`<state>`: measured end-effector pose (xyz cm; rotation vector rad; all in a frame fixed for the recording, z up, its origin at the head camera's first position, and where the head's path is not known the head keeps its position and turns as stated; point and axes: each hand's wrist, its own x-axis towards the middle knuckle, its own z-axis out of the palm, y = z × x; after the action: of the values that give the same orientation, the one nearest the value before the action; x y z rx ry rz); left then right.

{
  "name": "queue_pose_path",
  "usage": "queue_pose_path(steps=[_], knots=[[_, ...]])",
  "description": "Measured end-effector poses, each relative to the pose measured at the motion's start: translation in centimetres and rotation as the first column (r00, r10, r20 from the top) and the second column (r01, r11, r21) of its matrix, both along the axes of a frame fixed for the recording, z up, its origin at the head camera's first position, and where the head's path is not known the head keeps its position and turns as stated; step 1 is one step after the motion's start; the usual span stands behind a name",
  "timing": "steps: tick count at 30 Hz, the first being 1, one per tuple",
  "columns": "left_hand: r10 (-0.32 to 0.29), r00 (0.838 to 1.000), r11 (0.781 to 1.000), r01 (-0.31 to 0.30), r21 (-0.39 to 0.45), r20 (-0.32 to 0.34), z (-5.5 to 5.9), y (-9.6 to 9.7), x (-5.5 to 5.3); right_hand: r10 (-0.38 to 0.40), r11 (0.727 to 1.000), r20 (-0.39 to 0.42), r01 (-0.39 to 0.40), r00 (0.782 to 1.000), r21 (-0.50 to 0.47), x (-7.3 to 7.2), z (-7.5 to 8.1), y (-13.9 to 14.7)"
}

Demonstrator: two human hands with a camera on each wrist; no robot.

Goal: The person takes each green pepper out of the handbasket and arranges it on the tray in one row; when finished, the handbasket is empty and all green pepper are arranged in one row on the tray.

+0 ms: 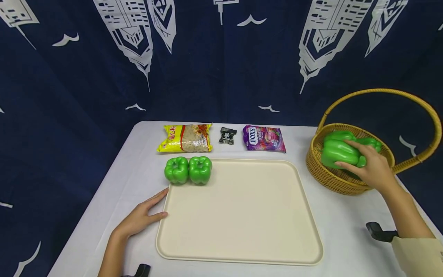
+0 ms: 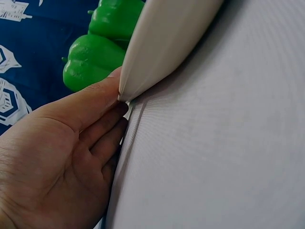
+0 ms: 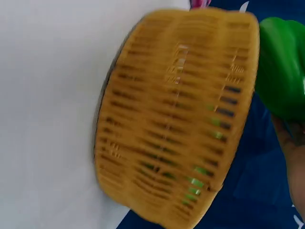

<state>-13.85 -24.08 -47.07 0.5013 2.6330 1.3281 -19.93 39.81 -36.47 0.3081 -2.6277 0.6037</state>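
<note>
My right hand (image 1: 375,169) grips a green bell pepper (image 1: 339,154) over the wicker basket (image 1: 325,179), thumb on the near side and fingers across the top. In the right wrist view this pepper (image 3: 283,71) is above the basket rim. Behind it, more green peppers (image 1: 371,143) lie inside the basket, partly hidden by the hand. My left hand (image 1: 140,217) rests at the left edge of the cream tray (image 1: 238,215), its fingers extended and touching the rim. Two green bell peppers (image 1: 176,170) (image 1: 200,169) sit side by side at the tray's far left corner.
Behind the tray, a yellow bag (image 1: 185,138), a small black packet (image 1: 227,135) and a purple Fox's bag (image 1: 264,138) lie in a row on the white table (image 1: 104,215). The basket's tall handle (image 1: 380,91) arches up and leans right. A dark blue curtain (image 1: 221,77) hangs behind.
</note>
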Motion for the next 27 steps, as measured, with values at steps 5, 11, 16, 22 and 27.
queue_pose_path(steps=[5,11,16,22,27], knots=[[0.003,1.0,1.0,-0.003,0.002,0.009,0.2,0.0,0.1,0.054,0.996,-0.05,-0.058,0.997,-0.073,0.5,0.2,-1.8],[0.0,1.0,1.0,0.0,0.018,0.02,0.2,0.1,0.1,0.11,0.983,-0.057,-0.117,0.992,-0.143,0.5,0.1,-3.2],[0.002,1.0,1.0,-0.003,0.019,0.019,0.2,0.1,0.1,0.119,0.981,-0.079,-0.129,0.99,-0.148,0.5,-0.1,-3.9],[0.006,1.0,1.0,-0.006,0.011,0.013,0.3,0.1,0.1,0.113,0.959,-0.031,-0.117,0.993,-0.258,0.3,-0.4,-4.5],[0.003,1.0,1.0,-0.003,0.018,0.017,0.3,0.2,0.2,0.138,0.941,-0.03,-0.141,0.99,-0.307,0.5,-0.8,-5.1]])
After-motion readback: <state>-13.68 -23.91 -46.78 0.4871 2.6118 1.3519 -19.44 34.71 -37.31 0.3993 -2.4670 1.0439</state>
